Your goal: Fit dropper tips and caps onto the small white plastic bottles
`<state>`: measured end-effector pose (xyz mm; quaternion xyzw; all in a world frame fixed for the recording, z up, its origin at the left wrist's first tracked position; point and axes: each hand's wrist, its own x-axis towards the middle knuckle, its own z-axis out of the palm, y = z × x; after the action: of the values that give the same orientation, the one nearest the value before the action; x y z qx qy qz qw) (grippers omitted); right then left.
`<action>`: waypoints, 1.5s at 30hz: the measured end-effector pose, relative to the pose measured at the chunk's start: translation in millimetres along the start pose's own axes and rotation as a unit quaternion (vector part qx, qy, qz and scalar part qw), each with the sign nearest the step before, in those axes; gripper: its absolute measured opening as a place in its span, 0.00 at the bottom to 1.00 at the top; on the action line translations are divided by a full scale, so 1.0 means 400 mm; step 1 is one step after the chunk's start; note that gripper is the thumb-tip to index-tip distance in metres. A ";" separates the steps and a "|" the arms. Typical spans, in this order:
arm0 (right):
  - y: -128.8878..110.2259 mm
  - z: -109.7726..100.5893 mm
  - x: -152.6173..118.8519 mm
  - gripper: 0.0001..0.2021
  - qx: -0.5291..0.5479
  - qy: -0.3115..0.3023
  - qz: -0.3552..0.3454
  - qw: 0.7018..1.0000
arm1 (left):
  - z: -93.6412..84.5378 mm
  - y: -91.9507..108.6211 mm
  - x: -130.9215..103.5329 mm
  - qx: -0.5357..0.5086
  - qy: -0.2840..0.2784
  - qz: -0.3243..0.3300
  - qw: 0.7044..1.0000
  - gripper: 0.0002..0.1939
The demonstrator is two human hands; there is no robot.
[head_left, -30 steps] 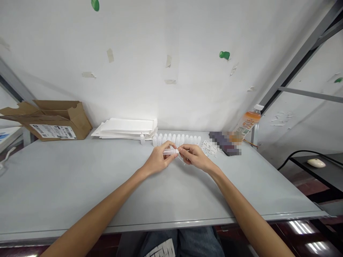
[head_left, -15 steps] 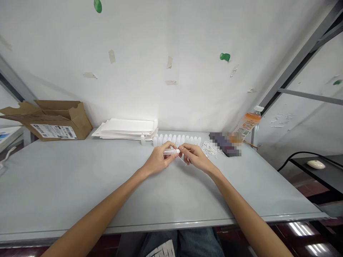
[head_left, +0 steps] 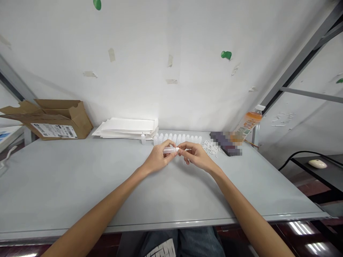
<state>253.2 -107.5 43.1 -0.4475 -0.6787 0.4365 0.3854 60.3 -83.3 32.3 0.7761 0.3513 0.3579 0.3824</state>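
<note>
My left hand (head_left: 158, 157) is closed around a small translucent white plastic bottle (head_left: 168, 150), which lies sideways with its white tip to the right. At that tip, the thumb and forefinger of my right hand (head_left: 194, 155) are pinched together; whatever is between them is too small and covered to make out. Behind both hands stands a row of similar small bottles (head_left: 175, 137), partly hidden by my fingers. One more bottle (head_left: 143, 139) stands apart at the left end. Loose thin white pieces (head_left: 212, 147) lie in a pile right of my right hand.
A stack of white sheets (head_left: 125, 127) lies against the wall, with an open cardboard box (head_left: 59, 121) to its left. At the right back are a dark phone-like object (head_left: 222, 142) and a leaning bottle of orange drink (head_left: 249, 123). The grey table's front edge (head_left: 171, 225) runs before me.
Both hands stay almost in place around the bottle. The right fingers have shifted slightly at its tip, and the thin white strip seen under them before is now hardly visible.
</note>
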 end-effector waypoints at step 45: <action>0.017 0.013 0.004 0.20 -0.004 -0.007 -0.003 1.000 | 0.008 -0.007 0.001 0.007 0.000 0.022 1.000 0.12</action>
<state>249.7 -105.6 35.0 -0.4438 -0.6848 0.4355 0.3801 62.2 -82.9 28.6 0.7867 0.3363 0.3635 0.3686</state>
